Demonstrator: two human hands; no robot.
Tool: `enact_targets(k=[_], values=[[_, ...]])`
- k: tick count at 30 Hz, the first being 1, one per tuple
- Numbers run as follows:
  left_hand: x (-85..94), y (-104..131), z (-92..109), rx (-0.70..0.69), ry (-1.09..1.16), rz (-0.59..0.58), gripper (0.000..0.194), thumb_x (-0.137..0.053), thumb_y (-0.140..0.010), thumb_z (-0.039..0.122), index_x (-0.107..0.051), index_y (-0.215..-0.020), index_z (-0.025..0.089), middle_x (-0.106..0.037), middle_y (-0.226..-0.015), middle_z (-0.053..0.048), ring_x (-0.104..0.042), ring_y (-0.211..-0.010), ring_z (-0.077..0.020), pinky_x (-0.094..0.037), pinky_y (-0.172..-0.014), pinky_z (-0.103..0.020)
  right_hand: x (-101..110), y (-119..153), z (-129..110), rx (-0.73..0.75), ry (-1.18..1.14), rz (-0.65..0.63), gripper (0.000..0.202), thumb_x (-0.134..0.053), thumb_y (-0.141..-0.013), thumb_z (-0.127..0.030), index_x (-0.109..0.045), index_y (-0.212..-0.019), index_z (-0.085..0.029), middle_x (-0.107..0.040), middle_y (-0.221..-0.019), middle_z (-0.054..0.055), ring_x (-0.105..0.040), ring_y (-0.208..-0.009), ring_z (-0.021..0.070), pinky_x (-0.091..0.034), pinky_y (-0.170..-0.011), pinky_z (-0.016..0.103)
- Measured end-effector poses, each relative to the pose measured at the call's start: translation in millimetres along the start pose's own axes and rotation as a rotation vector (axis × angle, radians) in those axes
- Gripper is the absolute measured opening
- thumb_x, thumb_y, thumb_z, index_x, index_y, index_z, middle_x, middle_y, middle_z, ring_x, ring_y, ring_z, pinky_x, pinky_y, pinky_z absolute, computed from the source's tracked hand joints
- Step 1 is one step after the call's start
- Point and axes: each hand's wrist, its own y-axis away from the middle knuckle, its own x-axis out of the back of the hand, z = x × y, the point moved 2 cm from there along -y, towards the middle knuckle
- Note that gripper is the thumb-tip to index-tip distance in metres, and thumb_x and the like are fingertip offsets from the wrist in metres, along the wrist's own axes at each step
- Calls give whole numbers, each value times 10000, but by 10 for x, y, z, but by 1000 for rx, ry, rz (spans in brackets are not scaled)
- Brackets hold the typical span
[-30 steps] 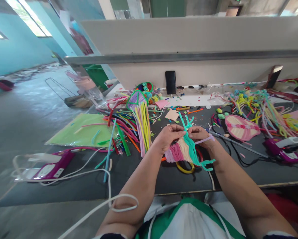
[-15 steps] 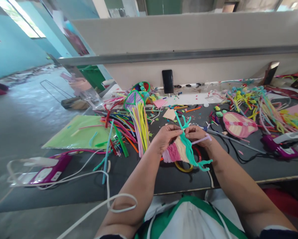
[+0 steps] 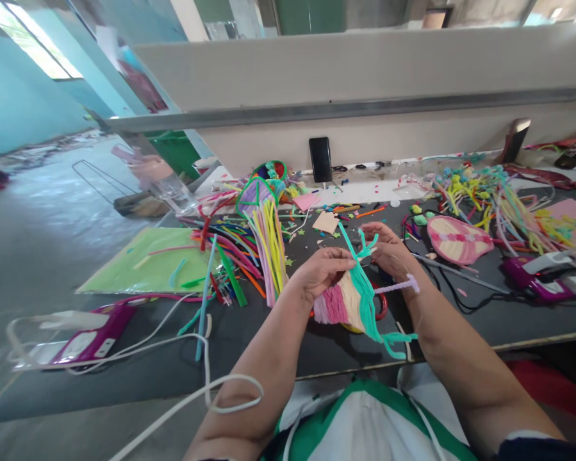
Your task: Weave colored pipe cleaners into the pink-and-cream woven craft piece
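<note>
A striped pipe-cleaner piece (image 3: 350, 298) in lilac, pink, cream and teal is held above the dark table by my left hand (image 3: 327, 269), whose thumb and fingers pinch its upper edge. Teal ends stick up at the top and trail at the lower right. My right hand (image 3: 386, 248) is beside the upper teal ends with its fingers curled; what they hold, if anything, is too small to make out. A lilac pipe cleaner (image 3: 398, 286) juts from the piece toward my right wrist. Behind the piece, a red ring (image 3: 382, 303) is partly hidden.
Loose pipe cleaners and a yellow-lilac bundle (image 3: 270, 250) lie left. A green packet (image 3: 138, 259) and purple glue gun (image 3: 93, 334) are farther left. A phone (image 3: 321, 160) leans at the back. Right are a pink oval piece (image 3: 459, 239) and another purple glue gun (image 3: 532, 278).
My right hand has moved up and slightly right, away from my left fingers. The striped piece now hangs slightly lower, still in my left hand.
</note>
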Motion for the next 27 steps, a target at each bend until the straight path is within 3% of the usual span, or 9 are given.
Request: enact_targets(k=[3,7,14,16,21,27], values=[[-61,-3,-38,40,-32,-21,237,-810,-573,231,-660,-716,114,-577,-562,13,-489,-448,-55,-314,-441,-191,-58,3,62,-33,28,-70,383,-760,-619,-203,-687,-988,-274,-616,-935,5,-560,-760,121,-478,-678,245],[-108,-4,-54,35,-43,-33,238,-809,-571,221,-664,-724,109,-549,-553,28,-432,-433,-31,-258,-419,-185,-103,-1,133,-60,123,-174,212,-775,-624,-240,-732,-831,-239,-533,-1141,36,-560,-883,152,-486,-731,272],[-29,-19,-13,1,39,27,215,-796,-602,229,-661,-720,111,-610,-585,-3,-560,-502,-86,-428,-536,-214,-8,-20,68,174,458,-50,117,-774,-662,-314,-713,-702,-222,-593,-1010,49,-519,-1051,209,-424,-869,318],[9,-29,3,-28,51,50,221,-795,-606,232,-664,-737,110,-623,-597,-12,-577,-520,-97,-452,-559,-226,11,-24,76,176,474,-36,127,-760,-679,-326,-714,-739,-224,-632,-910,36,-553,-981,201,-427,-855,324],[83,-59,17,-89,24,152,250,-804,-586,247,-650,-732,115,-612,-567,-10,-574,-506,-105,-447,-535,-228,33,-26,121,-36,465,-49,171,-745,-690,-334,-706,-756,-181,-663,-695,2,-574,-644,132,-446,-663,271],[44,-74,-14,-127,-36,184,258,-792,-603,255,-643,-763,119,-621,-579,-10,-573,-501,-104,-450,-528,-226,25,12,67,-171,293,-113,179,-814,-583,-258,-699,-668,-149,-668,-629,9,-586,-573,117,-465,-611,253]])
